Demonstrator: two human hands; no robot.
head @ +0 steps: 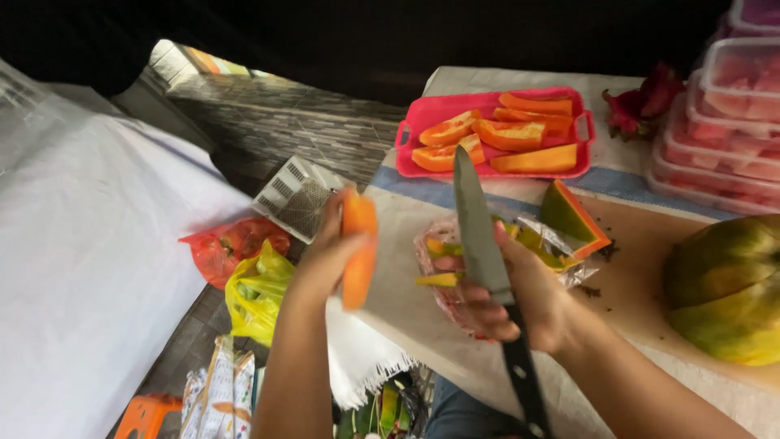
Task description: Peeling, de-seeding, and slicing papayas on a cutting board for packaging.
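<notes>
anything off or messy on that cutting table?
Mostly tidy. Dark seeds lie scattered on the table beside the cut papaya wedge. Peel scraps sit in a plastic bag, not spilled. The right hand holds the knife, the left hand a peeled slice.

Daylight bright, even; white cloth (81,276) at left near overexposed. Top of frame falls into deep black shadow. Soft shadows only on table (634,244). Wide-angle bending at edges. Slight softness overall; stacked plastic boxes (731,114) at right edge blurred. Colours vivid, saturated.
</notes>
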